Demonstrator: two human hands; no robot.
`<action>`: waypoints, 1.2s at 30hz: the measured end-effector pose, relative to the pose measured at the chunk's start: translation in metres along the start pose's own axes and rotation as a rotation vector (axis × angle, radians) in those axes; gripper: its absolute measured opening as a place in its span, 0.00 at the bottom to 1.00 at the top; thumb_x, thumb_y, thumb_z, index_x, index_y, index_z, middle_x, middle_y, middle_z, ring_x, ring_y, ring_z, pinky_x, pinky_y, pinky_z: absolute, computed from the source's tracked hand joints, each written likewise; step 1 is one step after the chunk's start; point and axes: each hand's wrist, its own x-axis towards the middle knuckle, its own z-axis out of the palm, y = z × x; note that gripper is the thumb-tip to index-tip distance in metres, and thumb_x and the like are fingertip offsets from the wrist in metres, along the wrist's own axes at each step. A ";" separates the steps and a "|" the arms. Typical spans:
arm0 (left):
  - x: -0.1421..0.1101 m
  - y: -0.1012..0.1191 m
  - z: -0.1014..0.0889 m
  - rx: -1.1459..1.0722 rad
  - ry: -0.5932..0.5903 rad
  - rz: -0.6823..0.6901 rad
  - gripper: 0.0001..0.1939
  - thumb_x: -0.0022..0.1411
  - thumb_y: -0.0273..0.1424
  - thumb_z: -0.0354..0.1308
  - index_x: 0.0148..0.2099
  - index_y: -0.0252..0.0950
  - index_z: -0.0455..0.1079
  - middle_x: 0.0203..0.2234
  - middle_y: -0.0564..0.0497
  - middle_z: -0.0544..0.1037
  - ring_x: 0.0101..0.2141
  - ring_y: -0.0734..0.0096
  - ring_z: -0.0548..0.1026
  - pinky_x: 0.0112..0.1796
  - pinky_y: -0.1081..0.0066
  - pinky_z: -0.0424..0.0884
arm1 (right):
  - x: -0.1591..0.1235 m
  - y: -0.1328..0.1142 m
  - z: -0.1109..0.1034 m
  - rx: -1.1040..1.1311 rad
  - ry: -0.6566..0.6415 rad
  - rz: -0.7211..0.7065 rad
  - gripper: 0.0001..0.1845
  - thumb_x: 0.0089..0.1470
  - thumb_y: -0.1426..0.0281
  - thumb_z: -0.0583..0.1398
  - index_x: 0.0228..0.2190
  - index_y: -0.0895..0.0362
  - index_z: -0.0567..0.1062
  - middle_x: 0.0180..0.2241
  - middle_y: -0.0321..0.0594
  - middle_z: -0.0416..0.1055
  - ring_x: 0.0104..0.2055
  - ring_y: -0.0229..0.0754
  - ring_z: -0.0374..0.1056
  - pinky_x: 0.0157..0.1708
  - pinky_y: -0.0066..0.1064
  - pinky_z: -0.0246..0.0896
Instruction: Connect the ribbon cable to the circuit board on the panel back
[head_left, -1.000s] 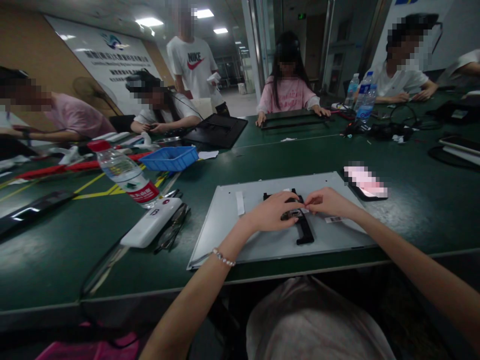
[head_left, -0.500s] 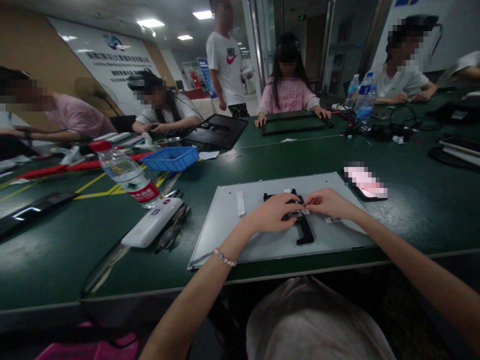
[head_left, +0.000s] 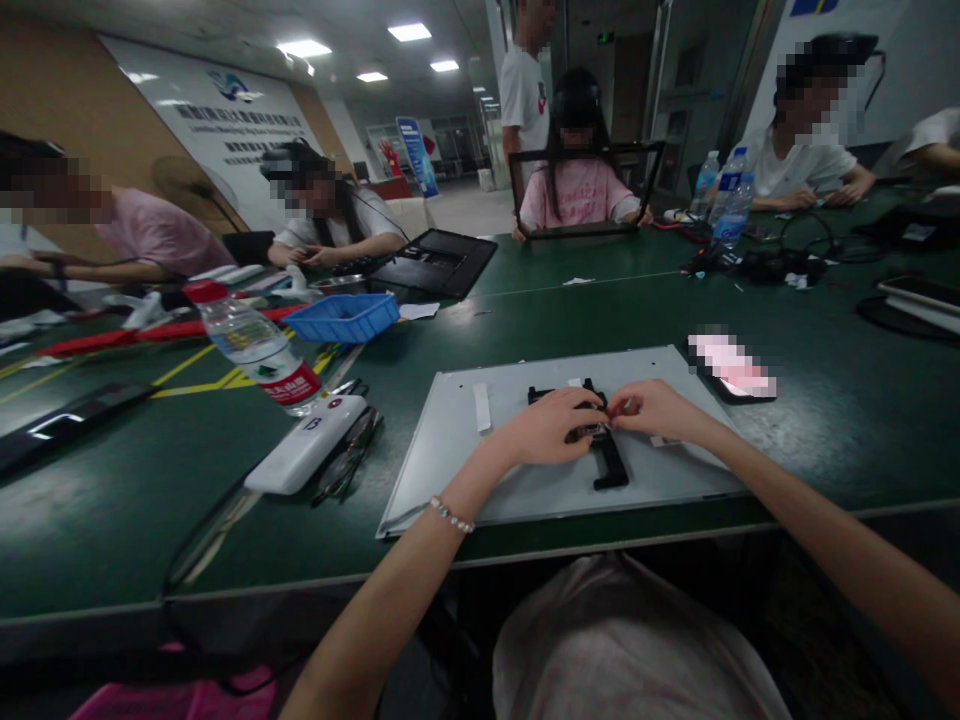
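Observation:
A black plastic bracket (head_left: 611, 468) with arms at its ends lies on a flat grey-white panel (head_left: 450, 480). Over its middle curls my left hand (head_left: 551, 425), with the fingers and thumb closed about a small metallic part there. My right hand (head_left: 652, 408) meets the left fingertips at the bracket's right side, its thumb and forefinger pinched together. Whatever sits between those fingertips is too small and covered to make out. A white strip (head_left: 481, 408) is on the panel left of the bracket, and a pale label is partly covered by my right wrist.
Left of the panel are a white power bank (head_left: 300, 450), glasses (head_left: 349, 460), a tilted water bottle (head_left: 259, 350) and a blue tray (head_left: 345, 318). A phone (head_left: 731, 365) lies right. Across the green table (head_left: 540, 310), a co-worker holds a black frame (head_left: 592, 233).
My right hand has shifted very slightly at the bracket; the left stays in place. Opposite, the co-worker has raised the black frame upright. The standing person has moved right, behind that co-worker.

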 end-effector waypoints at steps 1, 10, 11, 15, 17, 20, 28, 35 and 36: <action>0.000 0.000 0.000 -0.001 0.000 0.000 0.16 0.58 0.26 0.53 0.49 0.37 0.71 0.51 0.43 0.70 0.53 0.58 0.67 0.55 0.58 0.63 | 0.000 0.000 0.000 -0.001 -0.002 -0.003 0.08 0.47 0.68 0.61 0.31 0.55 0.79 0.29 0.37 0.77 0.29 0.40 0.70 0.32 0.30 0.63; -0.001 -0.004 -0.008 -0.041 0.038 -0.026 0.16 0.62 0.32 0.52 0.52 0.38 0.69 0.53 0.44 0.69 0.54 0.60 0.66 0.56 0.59 0.61 | 0.001 0.004 -0.001 0.005 -0.017 0.027 0.08 0.47 0.69 0.61 0.31 0.54 0.79 0.29 0.36 0.77 0.29 0.39 0.69 0.32 0.30 0.63; -0.002 -0.006 -0.010 -0.044 0.049 -0.033 0.17 0.63 0.33 0.52 0.53 0.37 0.69 0.53 0.43 0.69 0.54 0.60 0.66 0.56 0.59 0.61 | 0.001 0.004 -0.001 0.009 -0.016 0.027 0.08 0.47 0.69 0.61 0.31 0.54 0.79 0.29 0.36 0.77 0.29 0.40 0.69 0.33 0.30 0.63; -0.004 -0.010 -0.013 -0.059 0.054 -0.038 0.18 0.64 0.35 0.52 0.54 0.37 0.68 0.52 0.43 0.70 0.54 0.60 0.66 0.56 0.60 0.61 | 0.000 0.004 -0.001 0.024 0.002 0.011 0.08 0.49 0.67 0.60 0.31 0.54 0.79 0.31 0.37 0.78 0.31 0.41 0.70 0.34 0.31 0.63; -0.004 -0.010 -0.012 -0.066 0.040 -0.033 0.17 0.64 0.34 0.51 0.54 0.37 0.68 0.52 0.44 0.71 0.54 0.61 0.66 0.56 0.61 0.61 | 0.000 0.003 -0.002 0.031 0.001 0.017 0.09 0.50 0.66 0.59 0.32 0.54 0.79 0.31 0.38 0.78 0.32 0.41 0.70 0.34 0.32 0.64; -0.002 -0.007 -0.008 -0.068 0.025 -0.013 0.16 0.64 0.33 0.51 0.53 0.37 0.69 0.51 0.44 0.71 0.54 0.62 0.66 0.56 0.62 0.60 | -0.001 0.000 -0.004 0.037 0.003 0.029 0.11 0.51 0.65 0.58 0.34 0.54 0.79 0.31 0.39 0.78 0.30 0.41 0.70 0.32 0.31 0.63; 0.000 -0.006 0.000 -0.058 0.008 0.015 0.17 0.64 0.32 0.52 0.53 0.37 0.69 0.53 0.43 0.69 0.54 0.61 0.66 0.56 0.61 0.60 | -0.002 -0.001 -0.005 0.054 0.040 0.041 0.12 0.53 0.65 0.57 0.34 0.56 0.79 0.30 0.39 0.77 0.27 0.39 0.69 0.29 0.30 0.62; 0.002 -0.004 0.003 -0.070 0.003 -0.005 0.17 0.61 0.29 0.54 0.52 0.39 0.70 0.53 0.44 0.69 0.54 0.60 0.67 0.55 0.60 0.62 | 0.001 0.003 -0.002 0.122 -0.010 0.043 0.14 0.54 0.64 0.56 0.35 0.57 0.79 0.31 0.40 0.77 0.25 0.38 0.68 0.28 0.30 0.62; 0.002 -0.004 0.003 -0.073 0.003 -0.005 0.17 0.61 0.29 0.54 0.52 0.38 0.70 0.53 0.44 0.70 0.54 0.60 0.67 0.55 0.60 0.62 | 0.001 0.003 -0.002 0.117 -0.006 0.041 0.14 0.54 0.64 0.56 0.35 0.57 0.79 0.31 0.40 0.77 0.25 0.38 0.68 0.29 0.30 0.62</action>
